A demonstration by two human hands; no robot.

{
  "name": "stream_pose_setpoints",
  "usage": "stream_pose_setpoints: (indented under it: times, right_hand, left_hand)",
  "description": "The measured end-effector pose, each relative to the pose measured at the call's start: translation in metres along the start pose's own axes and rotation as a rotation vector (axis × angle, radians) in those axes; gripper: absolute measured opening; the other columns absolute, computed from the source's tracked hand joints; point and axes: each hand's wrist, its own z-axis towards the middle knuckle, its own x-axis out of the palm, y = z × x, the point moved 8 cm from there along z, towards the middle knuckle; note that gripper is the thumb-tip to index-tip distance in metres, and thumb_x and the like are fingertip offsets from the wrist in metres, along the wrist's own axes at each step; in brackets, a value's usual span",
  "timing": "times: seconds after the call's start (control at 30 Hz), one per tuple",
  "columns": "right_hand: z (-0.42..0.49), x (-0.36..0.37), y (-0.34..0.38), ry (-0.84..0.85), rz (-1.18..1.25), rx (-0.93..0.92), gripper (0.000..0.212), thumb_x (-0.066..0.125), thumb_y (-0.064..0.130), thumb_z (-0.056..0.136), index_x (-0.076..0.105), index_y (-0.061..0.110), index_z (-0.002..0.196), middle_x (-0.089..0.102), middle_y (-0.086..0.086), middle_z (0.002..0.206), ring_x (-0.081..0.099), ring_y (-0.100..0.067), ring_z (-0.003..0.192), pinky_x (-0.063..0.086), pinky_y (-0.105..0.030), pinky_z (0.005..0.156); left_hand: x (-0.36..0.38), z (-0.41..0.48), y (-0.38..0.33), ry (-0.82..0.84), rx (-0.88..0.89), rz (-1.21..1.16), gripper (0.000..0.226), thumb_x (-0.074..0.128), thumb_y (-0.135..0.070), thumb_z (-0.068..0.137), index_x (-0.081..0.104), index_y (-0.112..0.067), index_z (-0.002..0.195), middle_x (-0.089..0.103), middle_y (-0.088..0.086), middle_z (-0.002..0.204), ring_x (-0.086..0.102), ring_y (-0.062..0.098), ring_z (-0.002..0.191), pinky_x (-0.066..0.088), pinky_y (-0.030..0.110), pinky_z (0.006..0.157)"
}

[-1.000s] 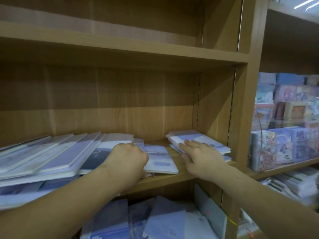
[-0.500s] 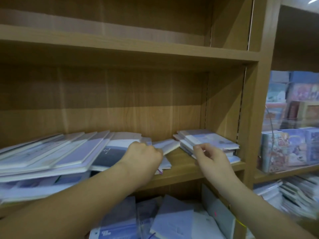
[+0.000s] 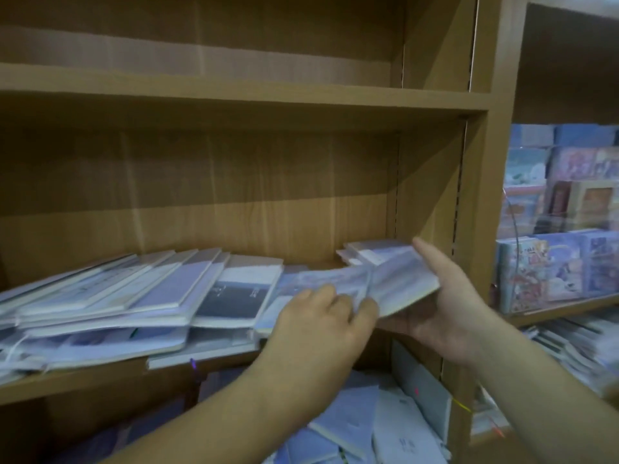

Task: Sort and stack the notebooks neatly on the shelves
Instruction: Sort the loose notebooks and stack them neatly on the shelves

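"How many hands were at the shelves?"

"Two: a left hand (image 3: 321,326) and a right hand (image 3: 445,306)."

"And boards in that unit?"

"Two, an upper board (image 3: 234,95) and a lower board (image 3: 83,380)."

"Notebooks?"

"One blurred bundle (image 3: 395,286) between the hands, one fanned row (image 3: 150,289) of at least five, and one small pile (image 3: 368,249). I could not count the rest."
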Motion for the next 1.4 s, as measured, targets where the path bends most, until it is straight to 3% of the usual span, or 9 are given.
stream_pose_setpoints:
  times: [0.2, 0.4, 0.5, 0.67, 0.83, 0.93, 1.13, 1.27, 1.4]
  right_hand:
    - [-0.014, -0.037, -0.029, -0.139, -0.415, -0.158, 0.026, 0.059, 0.004, 0.099, 0.066, 0.013, 0.123, 0.078, -0.006, 0.099, 0.076, -0.027, 0.086, 0.061, -0.036, 0.062]
    - [-0.020, -0.038, -0.039, -0.107, -0.356, -0.351, 0.060, 0.065, 0.007, 0.096, 0.049, 0.046, 0.139, 0.072, 0.019, 0.116, 0.073, -0.010, 0.100, 0.063, -0.032, 0.070]
    - [-0.025, -0.028, -0.044, 0.067, -0.367, -0.317, 0.070, 0.068, 0.010, 0.092, 0.043, 0.052, 0.143, 0.067, 0.023, 0.125, 0.070, -0.005, 0.105, 0.062, -0.030, 0.072]
    - [-0.024, -0.033, -0.046, -0.104, -0.512, -0.487, 0.107, 0.072, 0.008, 0.091, 0.001, 0.062, 0.151, 0.034, 0.039, 0.146, 0.052, 0.003, 0.121, 0.059, -0.027, 0.083]
    - [-0.025, -0.044, -0.051, -0.163, -0.533, -0.548, 0.100, 0.070, 0.007, 0.092, 0.012, 0.066, 0.148, 0.026, 0.041, 0.151, 0.038, -0.012, 0.143, 0.055, -0.041, 0.096]
    - [-0.030, -0.045, -0.054, -0.150, -0.590, -0.567, 0.095, 0.068, 0.007, 0.094, 0.019, 0.071, 0.144, 0.019, 0.041, 0.155, 0.030, -0.010, 0.149, 0.047, -0.051, 0.108]
    - [-0.041, -0.057, -0.061, -0.170, -0.641, -0.537, 0.080, 0.064, 0.003, 0.096, 0.032, 0.057, 0.145, 0.030, 0.060, 0.129, 0.038, 0.037, 0.106, 0.051, -0.023, 0.093]
    - [-0.047, -0.072, -0.067, -0.233, -0.587, -0.490, 0.075, 0.065, 0.004, 0.095, 0.039, 0.055, 0.143, 0.035, 0.049, 0.129, 0.051, 0.020, 0.107, 0.058, -0.031, 0.089]
    - [-0.059, -0.073, -0.054, -0.225, -0.582, -0.569, 0.085, 0.066, 0.012, 0.094, 0.021, 0.062, 0.145, 0.030, 0.039, 0.147, 0.049, 0.024, 0.110, 0.057, -0.015, 0.067]
  left_hand:
    - [0.050, -0.048, 0.021, 0.194, -0.258, -0.485, 0.028, 0.045, -0.044, 0.097, 0.062, -0.029, 0.113, 0.068, -0.006, 0.096, 0.060, 0.019, 0.094, 0.053, 0.035, 0.080]
    - [0.089, -0.060, 0.039, 0.164, -0.439, -0.139, 0.045, 0.054, -0.037, 0.090, 0.062, -0.022, 0.133, 0.048, 0.020, 0.151, 0.046, 0.045, 0.136, 0.043, 0.059, 0.107]
    - [0.096, -0.061, 0.034, 0.151, -0.526, -0.172, 0.052, 0.045, -0.052, 0.091, 0.056, -0.035, 0.139, 0.034, 0.035, 0.154, 0.037, 0.056, 0.138, 0.043, 0.064, 0.103]
    - [0.101, -0.050, 0.017, 0.152, -0.533, -0.227, 0.056, 0.038, -0.055, 0.094, 0.055, -0.031, 0.143, 0.033, 0.037, 0.153, 0.030, 0.058, 0.142, 0.040, 0.065, 0.106]
    - [0.097, -0.057, 0.023, 0.104, -0.585, -0.599, 0.057, 0.049, -0.046, 0.098, 0.042, -0.032, 0.153, 0.011, 0.002, 0.168, 0.008, 0.027, 0.156, 0.023, 0.041, 0.124]
    - [0.088, -0.071, 0.043, -0.009, -0.778, -0.728, 0.067, 0.066, -0.026, 0.095, 0.036, -0.022, 0.155, 0.021, -0.002, 0.162, 0.028, 0.021, 0.148, 0.028, 0.027, 0.116]
    - [0.094, -0.091, 0.024, 0.109, -0.872, -0.654, 0.082, 0.067, -0.050, 0.091, 0.027, -0.022, 0.157, 0.041, 0.004, 0.134, 0.043, 0.028, 0.127, 0.045, 0.036, 0.101]
    - [0.117, -0.108, -0.001, 0.202, -0.990, -1.080, 0.085, 0.054, -0.059, 0.095, -0.010, -0.059, 0.151, 0.053, -0.038, 0.117, 0.062, 0.010, 0.097, 0.050, 0.020, 0.064]
    - [0.112, -0.102, -0.011, 0.066, -1.002, -1.482, 0.086, 0.072, -0.048, 0.089, 0.016, -0.056, 0.154, 0.026, -0.047, 0.147, 0.045, -0.005, 0.127, 0.050, 0.019, 0.088]
